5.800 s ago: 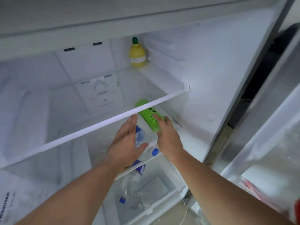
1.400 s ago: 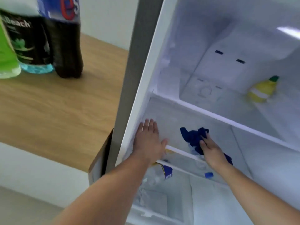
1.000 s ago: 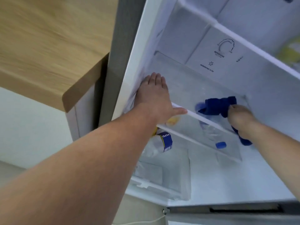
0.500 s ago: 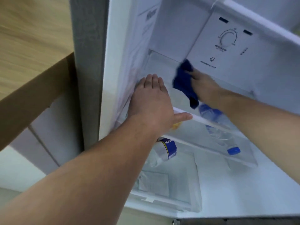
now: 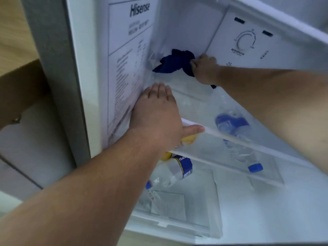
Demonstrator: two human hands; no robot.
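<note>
An open white fridge fills the head view. My right hand [image 5: 204,68] grips a dark blue cloth [image 5: 174,62] and presses it into the back left corner of a glass shelf [image 5: 230,137]. My left hand [image 5: 158,116] lies flat on the front left part of that shelf, fingers straight against the left wall, thumb along the shelf's white front edge.
Under the shelf lie a clear water bottle with a blue cap [image 5: 237,144] and a Pepsi-labelled bottle [image 5: 175,171], above a transparent drawer [image 5: 177,221]. A temperature dial [image 5: 245,40] sits on the back panel. A Hisense label [image 5: 129,55] covers the left wall. A wooden counter [image 5: 12,43] is at far left.
My right hand has pushed the blue cloth further back and left into the shelf's rear corner. My left hand has stayed on the shelf. The view has moved closer.
</note>
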